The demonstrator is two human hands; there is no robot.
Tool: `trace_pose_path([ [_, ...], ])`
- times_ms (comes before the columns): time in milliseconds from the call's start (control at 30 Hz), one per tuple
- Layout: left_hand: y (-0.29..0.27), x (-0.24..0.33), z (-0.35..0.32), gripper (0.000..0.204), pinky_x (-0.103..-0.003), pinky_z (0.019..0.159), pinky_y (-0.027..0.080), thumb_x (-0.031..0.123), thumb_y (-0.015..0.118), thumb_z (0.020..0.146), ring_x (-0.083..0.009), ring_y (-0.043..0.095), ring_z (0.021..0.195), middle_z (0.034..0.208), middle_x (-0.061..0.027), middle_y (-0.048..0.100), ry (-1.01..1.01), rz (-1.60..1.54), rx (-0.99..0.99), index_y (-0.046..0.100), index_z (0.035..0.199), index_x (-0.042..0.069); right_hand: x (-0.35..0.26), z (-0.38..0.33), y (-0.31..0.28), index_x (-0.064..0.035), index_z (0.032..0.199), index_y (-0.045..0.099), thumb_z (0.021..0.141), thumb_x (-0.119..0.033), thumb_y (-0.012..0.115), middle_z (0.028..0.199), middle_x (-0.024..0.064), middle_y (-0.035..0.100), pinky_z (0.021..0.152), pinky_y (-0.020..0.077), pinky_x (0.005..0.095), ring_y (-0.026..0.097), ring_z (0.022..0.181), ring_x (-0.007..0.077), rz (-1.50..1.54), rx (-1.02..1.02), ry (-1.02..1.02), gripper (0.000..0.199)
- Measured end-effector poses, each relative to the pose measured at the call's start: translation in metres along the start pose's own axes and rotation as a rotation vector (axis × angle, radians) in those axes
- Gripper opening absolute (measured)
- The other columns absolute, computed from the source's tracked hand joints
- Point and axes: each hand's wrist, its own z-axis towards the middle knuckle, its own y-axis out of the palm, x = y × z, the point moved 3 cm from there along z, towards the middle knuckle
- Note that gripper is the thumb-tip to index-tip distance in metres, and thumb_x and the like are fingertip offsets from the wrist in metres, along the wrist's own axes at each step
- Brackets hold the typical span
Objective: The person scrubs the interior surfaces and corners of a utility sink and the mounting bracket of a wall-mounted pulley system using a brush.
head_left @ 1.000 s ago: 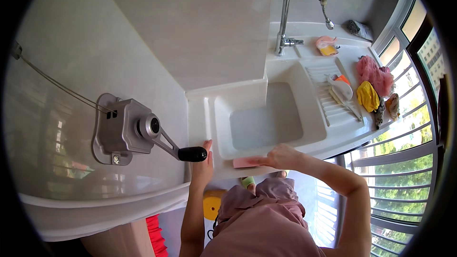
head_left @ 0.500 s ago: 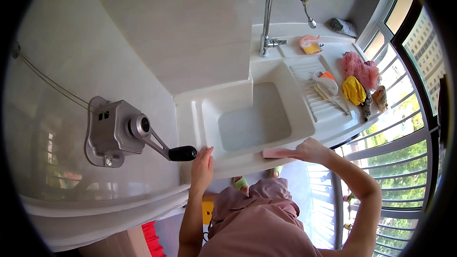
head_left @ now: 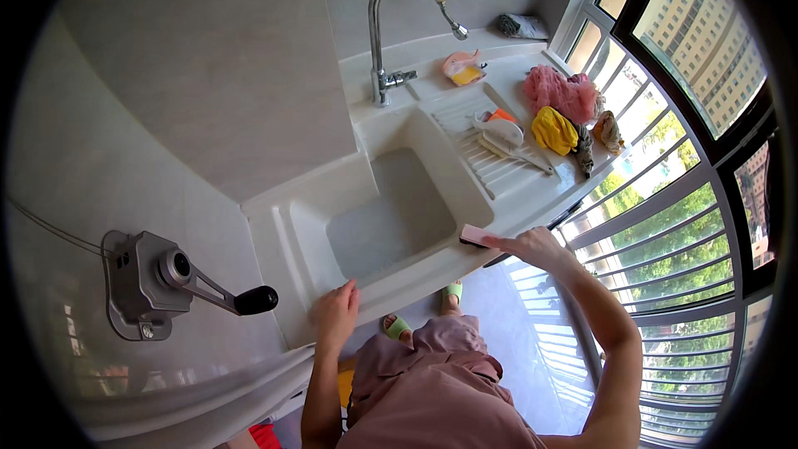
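Observation:
A pink scrubbing brush (head_left: 477, 235) with a dark bristle side is held by its handle in my right hand (head_left: 536, 249), over the front rim of the white sink (head_left: 399, 262). My right fingers are closed round the handle. At the rim's front left corner, my left hand (head_left: 335, 316) rests on the edge, fingers stretched forward and holding nothing. Cloudy greyish water (head_left: 391, 224) lies in the basin, and nothing can be made out beneath it.
A chrome faucet (head_left: 376, 41) rises behind the basin. On the ribbed drainboard lie a white brush (head_left: 515, 154) and a white dish with an orange piece. Beyond sit a pink soap dish (head_left: 462, 66), pink mesh (head_left: 557, 93) and yellow cloth (head_left: 554, 131). A black-handled crank (head_left: 253, 300) juts from the left wall.
My view has swung to the right, so the sink appears farther left. The pink brush has tilted, showing its dark bristle side. My left hand remains at the sink's front edge.

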Motion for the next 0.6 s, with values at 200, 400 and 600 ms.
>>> trace_pose_path([
  [200,0.026,0.013,0.013,0.032,-0.046,0.076,0.047,0.020,0.046,0.093,-0.0373,0.061,0.087,0.093,-0.0190,0.066,0.030,-0.115,-0.011,0.054,0.119,0.002,-0.067,0.043,0.058,-0.0346,0.139,0.040,0.087,-0.013,0.053,0.058,0.0074,0.056,0.049,0.0484,0.0367,0.059,0.051,0.0254,0.030,-0.124,-0.048,0.058],
  [400,0.016,0.011,0.016,0.035,-0.047,0.073,0.048,0.022,0.047,0.093,-0.0395,0.061,0.084,0.091,-0.0207,0.065,-0.096,0.025,-0.070,0.053,0.121,0.003,-0.061,0.028,0.048,-0.0335,0.134,0.047,0.088,-0.016,0.052,0.070,0.0099,0.061,0.055,0.0501,0.0378,0.063,0.063,0.0288,0.072,-0.060,-0.001,0.049],
  [600,0.023,0.024,0.024,0.031,-0.046,0.077,0.047,0.023,0.048,0.092,-0.0384,0.061,0.087,0.094,-0.0204,0.065,-0.032,0.051,-0.058,0.058,0.114,0.003,0.066,-0.067,0.018,-0.0296,0.121,0.059,0.088,-0.028,0.058,0.059,0.0057,0.062,0.039,0.0443,0.0368,0.058,0.044,0.0260,-0.154,0.193,0.474,0.033],
])
